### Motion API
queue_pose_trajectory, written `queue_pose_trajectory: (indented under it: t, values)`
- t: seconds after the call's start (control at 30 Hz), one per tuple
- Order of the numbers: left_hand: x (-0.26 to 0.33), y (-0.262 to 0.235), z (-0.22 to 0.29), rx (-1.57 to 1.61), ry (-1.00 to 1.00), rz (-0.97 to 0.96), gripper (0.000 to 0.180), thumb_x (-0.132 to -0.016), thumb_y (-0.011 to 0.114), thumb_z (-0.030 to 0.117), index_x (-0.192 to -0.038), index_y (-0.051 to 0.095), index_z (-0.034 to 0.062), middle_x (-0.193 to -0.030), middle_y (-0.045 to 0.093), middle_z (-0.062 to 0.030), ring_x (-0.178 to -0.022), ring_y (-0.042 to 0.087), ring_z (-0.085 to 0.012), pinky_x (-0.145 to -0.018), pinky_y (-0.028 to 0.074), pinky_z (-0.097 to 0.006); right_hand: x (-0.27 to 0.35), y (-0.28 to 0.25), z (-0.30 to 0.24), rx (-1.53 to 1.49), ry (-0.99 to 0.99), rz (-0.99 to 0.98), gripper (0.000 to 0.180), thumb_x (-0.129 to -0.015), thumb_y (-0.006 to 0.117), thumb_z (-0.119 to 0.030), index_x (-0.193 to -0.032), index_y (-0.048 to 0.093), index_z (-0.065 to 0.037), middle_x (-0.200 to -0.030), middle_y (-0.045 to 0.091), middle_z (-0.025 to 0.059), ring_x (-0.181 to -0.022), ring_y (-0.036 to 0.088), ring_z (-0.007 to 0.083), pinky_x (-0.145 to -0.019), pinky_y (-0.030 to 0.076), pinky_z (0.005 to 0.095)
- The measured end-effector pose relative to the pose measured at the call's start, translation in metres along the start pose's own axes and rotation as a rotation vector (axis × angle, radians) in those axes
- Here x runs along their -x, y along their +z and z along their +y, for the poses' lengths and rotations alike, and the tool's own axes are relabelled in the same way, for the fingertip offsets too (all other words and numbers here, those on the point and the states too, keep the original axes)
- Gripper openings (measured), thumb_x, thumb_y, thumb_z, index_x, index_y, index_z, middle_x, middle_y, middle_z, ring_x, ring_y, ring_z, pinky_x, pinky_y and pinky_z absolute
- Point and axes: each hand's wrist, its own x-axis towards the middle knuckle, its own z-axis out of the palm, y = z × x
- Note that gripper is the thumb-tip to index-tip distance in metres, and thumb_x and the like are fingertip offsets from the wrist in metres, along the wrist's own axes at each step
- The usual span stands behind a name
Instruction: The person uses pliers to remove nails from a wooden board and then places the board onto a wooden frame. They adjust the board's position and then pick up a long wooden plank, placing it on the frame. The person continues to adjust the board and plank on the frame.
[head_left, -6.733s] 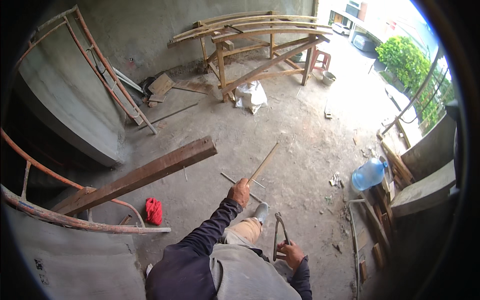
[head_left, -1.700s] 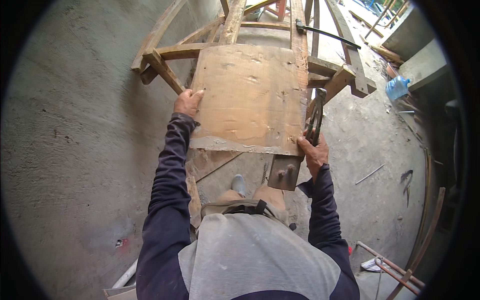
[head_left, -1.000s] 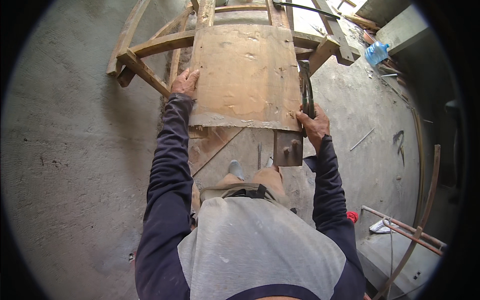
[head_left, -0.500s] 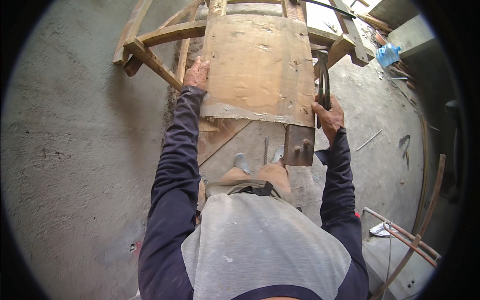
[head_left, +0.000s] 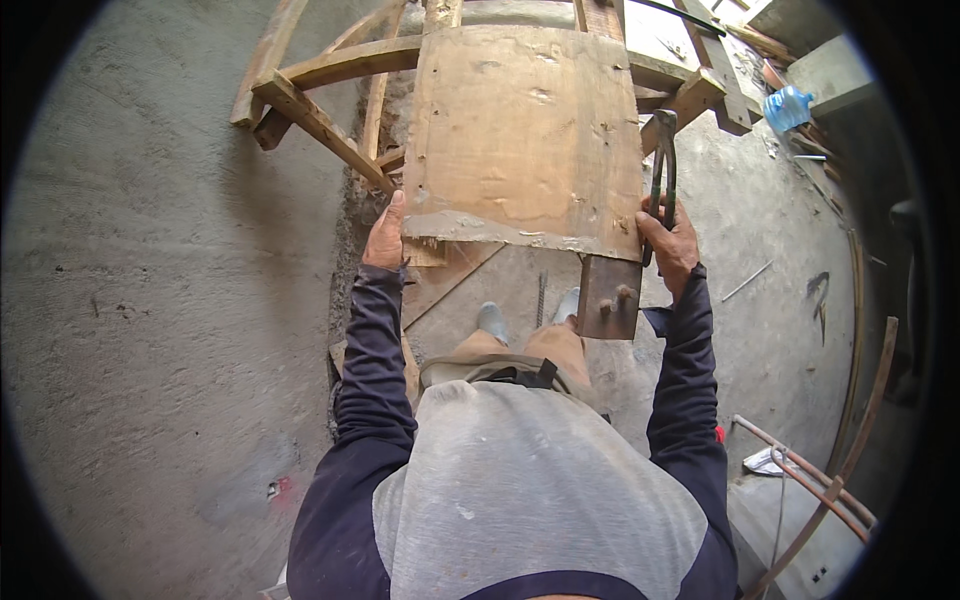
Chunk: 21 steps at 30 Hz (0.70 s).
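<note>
Board [head_left: 525, 140]: lies upon the wooden frame [head_left: 350, 63], before the person.
Left hand [head_left: 385, 235]: at the board's near left corner.
Pincers [head_left: 671, 165]: in the right hand [head_left: 673, 248], beside the board's right edge.
Bottle [head_left: 788, 108]: farther to the right.

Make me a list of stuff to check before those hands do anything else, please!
1. Pincers held: ok. The right hand has the dark pincers upright beside the board's right edge.
2. Left hand gripping the wooden board: cannot tell. The left hand is at the left edge of the board, but its grip isn't clear.
3. Board over the wooden frame: ok. Its far end overlaps the frame.
4. Board fastened down: cannot tell. Its underside is hidden.
5. Near edge smooth: not ok. It looks ragged and crusted.
6. Both feet on the floor: cannot tell. Two grey shoes show, but not what's under them.
</note>
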Motion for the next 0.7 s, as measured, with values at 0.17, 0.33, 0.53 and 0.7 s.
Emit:
queue_pose_trajectory:
  t: [0.17, 0.33, 0.53, 0.7]
  values:
    - [0.009, 0.023, 0.001, -0.363, 0.034, 0.328, 0.097, -0.088, 0.035, 0.078, -0.133, 0.051, -0.006, -0.128, 0.058, -0.0172, -0.117, 0.053, -0.0265, -0.102, 0.038, -0.033, -0.001, 0.0, -0.004, 0.038, -0.009, -0.001, 0.023, -0.088, 0.067, -0.016, -0.106, 0.057, -0.006, -0.083, 0.056, -0.0012, -0.07, 0.054, 0.0081, -0.063, 0.046, 0.0243]
    - [0.018, 0.031, 0.015, -0.518, -0.126, 0.418, 0.105, -0.084, 0.027, 0.085, -0.131, 0.055, -0.0041, -0.12, 0.062, -0.0195, -0.114, 0.056, -0.03, -0.099, 0.041, -0.035, -0.001, 0.001, -0.001, 0.031, -0.037, 0.004, 0.023, -0.089, 0.066, -0.015, -0.107, 0.056, -0.006, -0.081, 0.056, -0.0018, -0.068, 0.054, 0.0081, -0.062, 0.047, 0.0243]
    - [0.02, 0.025, 0.005, -0.481, 0.078, 0.309, 0.092, -0.087, 0.038, 0.078, -0.124, 0.06, -0.0028, -0.114, 0.066, -0.0158, -0.109, 0.059, -0.0244, -0.097, 0.042, -0.032, 0.0, 0.002, -0.002, 0.04, -0.022, 0.021, 0.022, -0.089, 0.066, -0.016, -0.106, 0.057, -0.006, -0.081, 0.056, -0.0012, -0.068, 0.054, 0.0084, -0.062, 0.047, 0.0246]
    - [0.015, 0.018, -0.004, -0.439, 0.109, 0.299, 0.081, -0.091, 0.045, 0.071, -0.123, 0.06, -0.0021, -0.112, 0.065, -0.0141, -0.108, 0.058, -0.0219, -0.097, 0.042, -0.032, 0.0, 0.003, -0.001, 0.026, -0.009, 0.028, 0.024, -0.088, 0.067, -0.019, -0.107, 0.057, -0.007, -0.084, 0.057, -0.0006, -0.071, 0.055, 0.0087, -0.064, 0.047, 0.0251]
